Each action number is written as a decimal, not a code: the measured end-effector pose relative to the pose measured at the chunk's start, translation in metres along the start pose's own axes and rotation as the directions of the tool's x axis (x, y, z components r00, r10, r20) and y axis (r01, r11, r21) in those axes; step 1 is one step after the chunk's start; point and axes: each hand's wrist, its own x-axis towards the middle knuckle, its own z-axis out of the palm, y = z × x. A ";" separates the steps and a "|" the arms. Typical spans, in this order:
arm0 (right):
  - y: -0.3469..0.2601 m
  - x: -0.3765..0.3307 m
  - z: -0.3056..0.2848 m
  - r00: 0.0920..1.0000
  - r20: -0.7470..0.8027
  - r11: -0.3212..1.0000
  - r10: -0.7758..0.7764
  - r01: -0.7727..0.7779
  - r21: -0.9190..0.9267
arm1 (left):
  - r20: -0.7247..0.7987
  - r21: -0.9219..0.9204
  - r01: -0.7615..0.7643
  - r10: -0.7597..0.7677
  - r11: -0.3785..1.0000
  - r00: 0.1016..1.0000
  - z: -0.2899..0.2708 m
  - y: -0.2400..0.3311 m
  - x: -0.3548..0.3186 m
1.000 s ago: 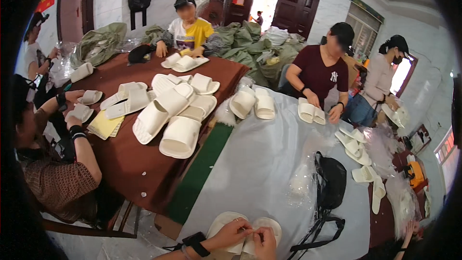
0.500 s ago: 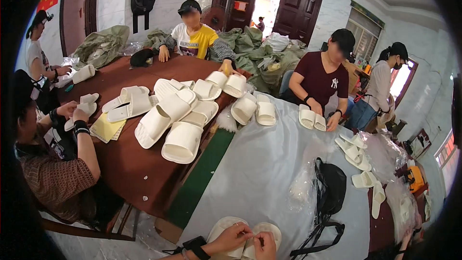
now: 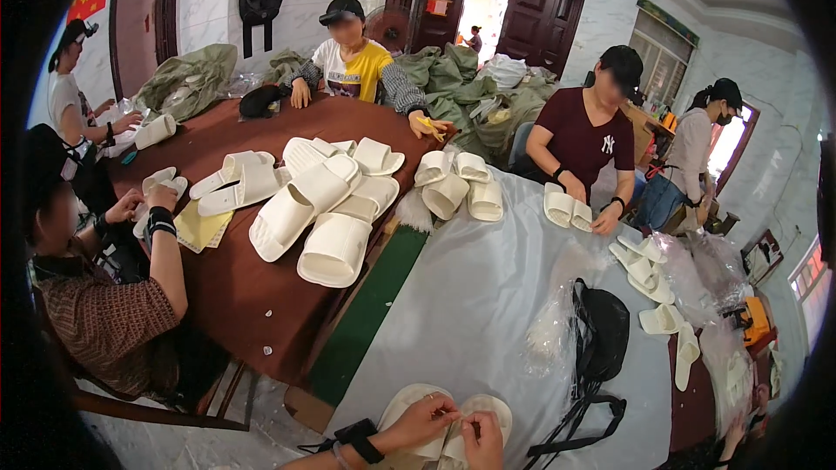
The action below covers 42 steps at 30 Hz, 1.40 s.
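At the near edge of the grey-covered table, a pair of cream-white slide slippers [image 3: 482,404] lies side by side under my hands. My left hand [image 3: 423,421] comes in over the left slipper, a dark band on its wrist. Close against it, my right hand [image 3: 482,440] is over the right slipper. The fingers of both hands are pinched and their tips meet between the two slippers. Whatever is between the fingertips is too small to make out.
A black bag [image 3: 601,335] with straps and clear plastic bags [image 3: 553,322] lie to the right. More slippers [image 3: 305,200] are piled on the brown-covered table [image 3: 226,287] at left. Two pairs [image 3: 447,198] stand at the grey table's far end. Several co-workers surround the tables.
A co-worker at the far side has let go of a pair of slippers, now beside another pair at the grey table's far end. My hands keep their pinch, nearly unmoved.
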 end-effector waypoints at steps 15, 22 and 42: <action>0.020 -0.013 0.010 0.992 -0.032 0.982 0.119 -0.113 0.149 | 0.072 0.000 0.034 -0.034 0.999 0.997 -0.001 -0.005 -0.001; 0.018 -0.001 0.007 0.979 0.030 0.969 0.199 -0.201 0.144 | 0.023 0.027 0.069 -0.069 0.997 0.997 -0.006 0.003 0.000; 0.010 -0.004 0.004 0.990 0.023 0.985 0.137 -0.138 0.104 | -0.065 -0.078 0.054 -0.059 0.996 0.996 0.002 -0.012 -0.002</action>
